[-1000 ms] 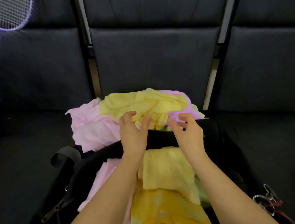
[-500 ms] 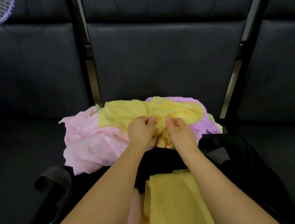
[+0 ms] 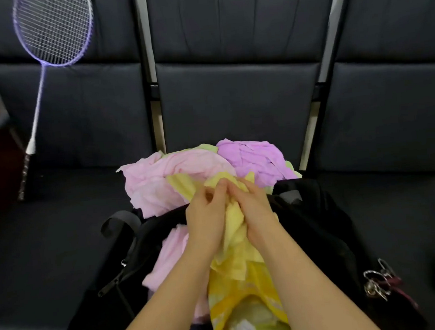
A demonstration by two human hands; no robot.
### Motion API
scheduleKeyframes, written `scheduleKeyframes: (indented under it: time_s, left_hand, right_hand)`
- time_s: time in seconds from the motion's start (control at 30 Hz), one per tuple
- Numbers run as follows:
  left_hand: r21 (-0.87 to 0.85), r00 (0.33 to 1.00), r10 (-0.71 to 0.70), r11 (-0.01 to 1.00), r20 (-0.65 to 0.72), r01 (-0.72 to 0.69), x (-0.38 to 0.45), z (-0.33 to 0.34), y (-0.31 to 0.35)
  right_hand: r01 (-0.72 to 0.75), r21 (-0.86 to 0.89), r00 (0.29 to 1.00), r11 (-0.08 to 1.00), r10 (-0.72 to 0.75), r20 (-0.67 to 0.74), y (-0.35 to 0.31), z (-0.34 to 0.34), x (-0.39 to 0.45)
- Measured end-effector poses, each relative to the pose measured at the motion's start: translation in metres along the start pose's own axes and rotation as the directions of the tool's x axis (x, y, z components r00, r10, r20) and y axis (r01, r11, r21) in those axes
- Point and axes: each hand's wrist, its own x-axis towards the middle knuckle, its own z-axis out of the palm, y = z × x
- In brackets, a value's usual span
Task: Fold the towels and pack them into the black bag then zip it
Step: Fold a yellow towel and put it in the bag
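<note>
Black bag (image 3: pixel 319 222): unzipped, folded yellow towels (image 3: pixel 242 275) and pink towel (image 3: pixel 166 257) inside.
Hands: left hand (image 3: pixel 206 221) and right hand (image 3: pixel 254 211) fingers pinch yellow towel (image 3: pixel 231 216).
Pile (image 3: pixel 211 170): 12 o'clock of bag.

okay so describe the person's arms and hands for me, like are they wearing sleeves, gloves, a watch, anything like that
Both forearms are bare right down to the bottom edge of the picture, with no sleeve in view. The left hand and right hand wear no gloves. No watch, bracelet or ring shows on the visible wrists and fingers. The fingernails look short and unpainted, though the picture is slightly soft.
</note>
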Motion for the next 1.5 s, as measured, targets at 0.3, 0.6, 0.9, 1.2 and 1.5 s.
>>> scheduleKeyframes:
  time_s: [0.3, 0.6, 0.9, 1.2, 1.5]
  left_hand:
    - [-0.315, 0.950, -0.215, 0.907, 0.226, 0.280, -0.102, -0.041, 0.025]
    - [-0.337, 0.994, -0.058, 0.938, 0.091, 0.085, -0.162, -0.069, 0.038]
    - [-0.092, 0.934, -0.055, 0.991, 0.353, 0.093, -0.207, -0.117, 0.038]
    - [-0.211, 0.782, -0.249, 0.876, 0.572, 0.433, -0.225, -0.135, 0.067]
    - [-0.043, 0.934, -0.018, 0.998, 0.357, 0.035, -0.248, -0.116, 0.064]
  right_hand:
    - [-0.060, -0.012, 0.997, 0.998, 0.060, -0.044, -0.001, 0.002, -0.134]
    - [-0.019, -0.194, 0.995, 0.981, 0.000, -0.098, -0.005, 0.000, -0.194]
    - [-0.065, 0.186, 0.992, 0.980, 0.043, 0.123, -0.013, -0.005, -0.226]
    - [-0.072, 0.014, 0.866, 0.997, 0.056, 0.497, -0.028, -0.020, -0.289]
    - [-0.007, -0.129, 0.938, 0.992, 0.051, 0.343, -0.030, -0.041, -0.305]
